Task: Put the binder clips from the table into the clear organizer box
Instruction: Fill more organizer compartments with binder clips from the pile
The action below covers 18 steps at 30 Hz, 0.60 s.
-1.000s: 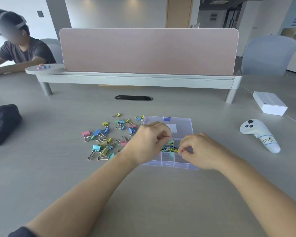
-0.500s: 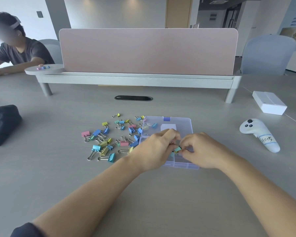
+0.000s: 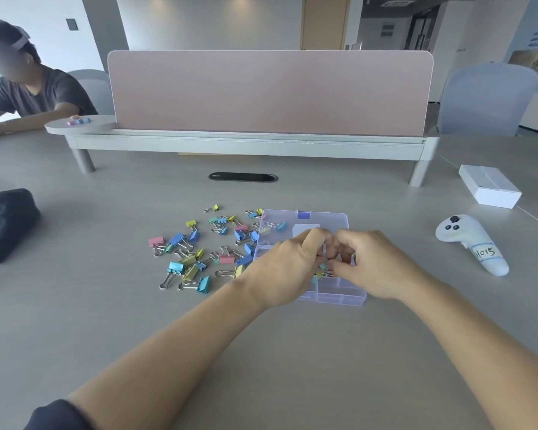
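Note:
A clear organizer box [image 3: 334,294] lies open on the grey table, its lid [image 3: 333,219] flat on the far side. Several coloured binder clips [image 3: 196,262] are scattered just left of it, some under the lid's edge. Both my hands hover over the box's compartments, fingertips almost touching. My right hand [image 3: 375,268] pinches a small teal binder clip [image 3: 323,266] above clips lying in the box. My left hand [image 3: 288,270] has its fingers curled, and what they hold is hidden.
A white controller [image 3: 469,243] and a white carton [image 3: 489,190] lie to the right. A black bag [image 3: 3,225] sits at the left edge. A pink divider [image 3: 271,91] and a cable slot [image 3: 243,177] are behind. Another person [image 3: 28,85] sits far left.
My two hands have drawn together over the middle of the box. My left hand came in from the pile side; the right shifted slightly left.

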{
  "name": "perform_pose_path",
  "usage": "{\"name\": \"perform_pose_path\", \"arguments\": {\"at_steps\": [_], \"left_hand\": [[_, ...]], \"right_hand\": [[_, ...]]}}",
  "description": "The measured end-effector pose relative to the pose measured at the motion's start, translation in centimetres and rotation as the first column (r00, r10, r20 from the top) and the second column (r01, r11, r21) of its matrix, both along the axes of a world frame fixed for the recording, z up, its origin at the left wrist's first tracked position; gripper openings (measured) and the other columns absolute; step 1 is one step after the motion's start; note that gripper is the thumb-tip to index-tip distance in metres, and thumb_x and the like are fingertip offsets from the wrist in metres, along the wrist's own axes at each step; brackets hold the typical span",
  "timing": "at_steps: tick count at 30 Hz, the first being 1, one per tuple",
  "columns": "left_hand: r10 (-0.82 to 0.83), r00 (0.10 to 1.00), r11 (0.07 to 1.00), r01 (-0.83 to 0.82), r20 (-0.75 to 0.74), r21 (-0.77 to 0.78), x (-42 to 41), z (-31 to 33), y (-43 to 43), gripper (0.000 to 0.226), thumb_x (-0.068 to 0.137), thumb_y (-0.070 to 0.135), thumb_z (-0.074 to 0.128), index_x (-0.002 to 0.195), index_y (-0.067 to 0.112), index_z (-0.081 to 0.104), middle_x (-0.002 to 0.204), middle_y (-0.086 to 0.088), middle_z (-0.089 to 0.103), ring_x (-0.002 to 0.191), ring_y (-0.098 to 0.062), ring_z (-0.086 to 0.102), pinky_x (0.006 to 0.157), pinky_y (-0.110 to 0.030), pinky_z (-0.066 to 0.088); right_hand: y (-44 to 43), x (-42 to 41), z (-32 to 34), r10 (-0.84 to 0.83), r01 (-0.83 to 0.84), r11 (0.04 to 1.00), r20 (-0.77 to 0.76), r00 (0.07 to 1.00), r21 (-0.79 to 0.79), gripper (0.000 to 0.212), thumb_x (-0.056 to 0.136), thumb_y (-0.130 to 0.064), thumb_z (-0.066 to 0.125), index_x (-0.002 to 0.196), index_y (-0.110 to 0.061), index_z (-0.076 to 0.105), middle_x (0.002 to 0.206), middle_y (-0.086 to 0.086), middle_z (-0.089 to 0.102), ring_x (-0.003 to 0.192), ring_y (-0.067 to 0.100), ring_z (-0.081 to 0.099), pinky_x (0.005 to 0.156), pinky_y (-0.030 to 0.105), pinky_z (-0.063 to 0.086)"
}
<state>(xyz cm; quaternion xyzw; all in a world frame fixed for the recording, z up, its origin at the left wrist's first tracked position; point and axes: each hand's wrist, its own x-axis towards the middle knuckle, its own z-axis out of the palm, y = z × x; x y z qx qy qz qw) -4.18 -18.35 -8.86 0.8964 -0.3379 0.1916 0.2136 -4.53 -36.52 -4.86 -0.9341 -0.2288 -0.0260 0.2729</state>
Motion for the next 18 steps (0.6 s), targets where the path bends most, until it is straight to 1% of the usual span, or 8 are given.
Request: {"name": "perform_pose_path", "arguments": {"at_steps": [4, 7, 10, 11, 12, 14, 16, 18], "left_hand": [[-0.031, 1.000, 0.999, 0.031, 0.002, -0.026, 0.08, -0.03, 0.04, 0.036, 0.090, 0.003, 0.052, 0.112, 0.022, 0.030, 0.107, -0.004, 0.059, 0.078, -0.032, 0.059, 0.064, -0.043, 0.052], [-0.040, 0.999, 0.998, 0.041, 0.020, -0.055, -0.14, 0.13, 0.05, 0.032, 0.092, 0.007, 0.051, 0.114, 0.021, 0.032, 0.103, -0.005, 0.060, 0.077, -0.028, 0.058, 0.065, -0.041, 0.052], [-0.044, 0.998, 0.996, 0.047, 0.037, -0.079, -0.29, 0.16, 0.14, 0.027, 0.093, 0.010, 0.051, 0.119, 0.010, 0.044, 0.099, -0.006, 0.059, 0.076, -0.025, 0.056, 0.066, -0.035, 0.051], [-0.045, 0.998, 0.996, 0.048, 0.040, -0.081, -0.29, 0.14, 0.17, 0.027, 0.093, 0.011, 0.050, 0.120, 0.007, 0.046, 0.099, -0.007, 0.059, 0.075, -0.025, 0.056, 0.066, -0.034, 0.050], [-0.047, 0.998, 0.995, 0.050, 0.042, -0.083, -0.28, 0.10, 0.17, 0.028, 0.093, 0.012, 0.050, 0.120, 0.007, 0.046, 0.099, -0.007, 0.058, 0.075, -0.025, 0.056, 0.066, -0.033, 0.049], [-0.058, 0.997, 0.994, 0.062, 0.048, -0.094, -0.26, 0.01, 0.16, 0.028, 0.092, 0.011, 0.052, 0.120, 0.010, 0.045, 0.096, -0.006, 0.058, 0.073, -0.023, 0.056, 0.065, -0.031, 0.049], [-0.075, 0.996, 0.991, 0.079, 0.045, -0.105, -0.18, -0.10, 0.19, 0.032, 0.090, 0.008, 0.056, 0.119, 0.013, 0.044, 0.095, -0.006, 0.058, 0.073, -0.022, 0.058, 0.065, -0.029, 0.049], [-0.078, 0.996, 0.990, 0.081, 0.029, -0.113, -0.11, -0.18, 0.23, 0.033, 0.088, 0.004, 0.059, 0.120, 0.009, 0.048, 0.095, -0.008, 0.058, 0.075, -0.021, 0.060, 0.067, -0.029, 0.049]], "right_hand": [[-0.08, 0.16, -0.07, 0.002, -0.002, 0.999, 0.005, 1.000, 0.035, 0.026, 0.085, -0.013, 0.066, 0.074, -0.033, 0.056, 0.066, -0.010, 0.062, 0.053, 0.003, 0.050, 0.050, 0.014, 0.038], [-0.30, 0.22, 0.04, 0.013, -0.014, 1.000, -0.025, 1.000, -0.013, 0.024, 0.085, -0.012, 0.066, 0.075, -0.033, 0.060, 0.059, -0.018, 0.058, 0.052, 0.000, 0.050, 0.052, 0.013, 0.037], [-0.52, 0.31, 0.01, 0.012, -0.015, 0.998, -0.051, 0.999, -0.062, 0.018, 0.085, -0.015, 0.066, 0.076, -0.030, 0.066, 0.048, -0.026, 0.053, 0.046, 0.000, 0.046, 0.046, 0.012, 0.034], [-0.53, 0.34, -0.02, 0.008, -0.011, 0.998, -0.050, 0.999, -0.069, 0.016, 0.085, -0.016, 0.066, 0.077, -0.029, 0.067, 0.048, -0.025, 0.052, 0.045, 0.000, 0.045, 0.045, 0.012, 0.034], [-0.53, 0.38, -0.04, 0.003, -0.006, 0.997, -0.043, 0.999, -0.079, 0.015, 0.085, -0.017, 0.066, 0.077, -0.029, 0.068, 0.048, -0.019, 0.052, 0.045, 0.002, 0.044, 0.045, 0.012, 0.033], [-0.52, 0.47, -0.06, 0.000, -0.002, 0.994, -0.018, 1.000, -0.111, 0.017, 0.085, -0.018, 0.066, 0.075, -0.032, 0.068, 0.052, -0.013, 0.049, 0.047, 0.004, 0.044, 0.047, 0.013, 0.031], [-0.54, 0.56, -0.06, 0.008, -0.008, 0.989, -0.003, 1.000, -0.147, 0.019, 0.086, -0.019, 0.066, 0.074, -0.035, 0.067, 0.058, -0.012, 0.049, 0.052, 0.006, 0.046, 0.050, 0.016, 0.034], [-0.54, 0.56, -0.08, 0.015, -0.015, 0.986, -0.003, 1.000, -0.169, 0.018, 0.086, -0.019, 0.064, 0.076, -0.033, 0.069, 0.063, -0.013, 0.052, 0.056, 0.006, 0.048, 0.053, 0.018, 0.036]]}}
